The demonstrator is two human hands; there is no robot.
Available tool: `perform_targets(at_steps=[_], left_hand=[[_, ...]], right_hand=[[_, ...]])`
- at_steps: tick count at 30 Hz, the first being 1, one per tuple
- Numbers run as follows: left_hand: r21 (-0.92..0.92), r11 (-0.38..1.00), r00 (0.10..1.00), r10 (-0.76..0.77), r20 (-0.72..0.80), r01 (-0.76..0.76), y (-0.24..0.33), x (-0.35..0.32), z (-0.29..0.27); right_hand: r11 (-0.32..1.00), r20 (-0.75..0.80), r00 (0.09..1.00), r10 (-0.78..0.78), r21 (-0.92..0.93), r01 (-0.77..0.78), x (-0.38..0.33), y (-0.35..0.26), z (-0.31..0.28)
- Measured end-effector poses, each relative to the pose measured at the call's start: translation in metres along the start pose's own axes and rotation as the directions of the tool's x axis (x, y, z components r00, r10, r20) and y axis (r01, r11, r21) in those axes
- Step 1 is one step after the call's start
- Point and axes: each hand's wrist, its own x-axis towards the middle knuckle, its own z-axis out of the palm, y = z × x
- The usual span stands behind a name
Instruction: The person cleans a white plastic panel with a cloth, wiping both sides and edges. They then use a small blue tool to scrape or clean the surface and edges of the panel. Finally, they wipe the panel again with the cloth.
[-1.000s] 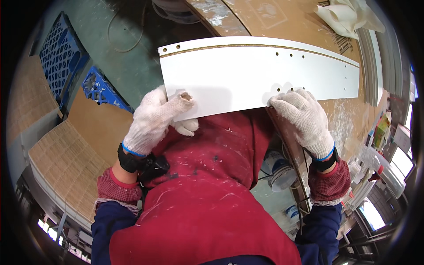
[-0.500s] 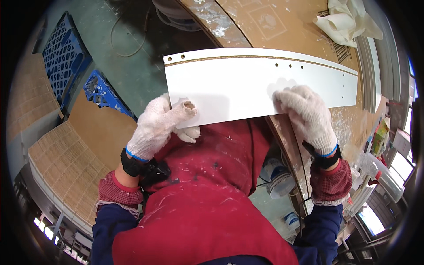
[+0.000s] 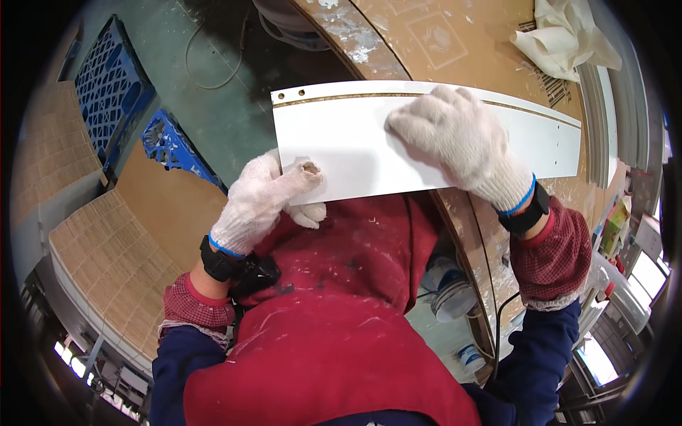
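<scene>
A long white panel (image 3: 341, 153) with a brown groove along its far edge and small round holes lies level before me. Its left part juts past the workbench, while its right part is over the bench top. My left hand (image 3: 263, 195), in a white knit glove, grips the near left corner, thumb on top and fingers underneath; the thumb tip of the glove is worn through. My gloved right hand (image 3: 455, 138) rests across the panel's upper face, fingers laid toward the left and reaching close to the groove. Nothing shows in it. Some of the holes are hidden beneath it.
The brown workbench (image 3: 490, 64) has white smears and a crumpled cream sheet (image 3: 568, 42). Stacked white boards (image 3: 600, 128) stand at right. To the left are a blue plastic pallet (image 3: 110, 85) and wood-patterned boards (image 3: 106, 263). Buckets (image 3: 455, 298) sit under the bench.
My right hand has slid left and farther away across the panel, from its near edge toward the groove. The left hand keeps its hold; the panel looks nearly unmoved.
</scene>
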Motion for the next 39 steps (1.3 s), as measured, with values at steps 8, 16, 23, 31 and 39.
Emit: perform_targets(at_steps=[8,16,23,31,39], left_hand=[[0.022,1.0,0.999,0.011,-0.04,-0.01,0.0,0.0,0.002],[0.053,0.998,0.999,-0.014,-0.05,0.017,-0.001,0.005,-0.001],[0.067,0.997,0.999,0.027,-0.034,-0.025,-0.003,0.009,0.002],[0.184,0.972,0.919,-0.203,0.339,0.147,-0.007,0.003,0.012],[0.217,0.96,0.895,-0.249,0.369,0.178,-0.007,0.006,0.011]], right_hand=[[0.948,-0.111,0.954,0.279,0.189,-0.256,-0.017,0.013,-0.003],[0.961,0.148,0.988,-0.051,0.276,0.008,-0.049,-0.059,-0.002],[0.458,-0.148,0.439,0.886,0.417,-0.785,-0.1,0.012,0.01],[0.432,-0.217,0.393,0.894,0.18,-0.884,-0.105,0.026,0.018],[0.771,-0.379,0.793,0.477,-0.253,-0.584,-0.011,-0.117,0.05]])
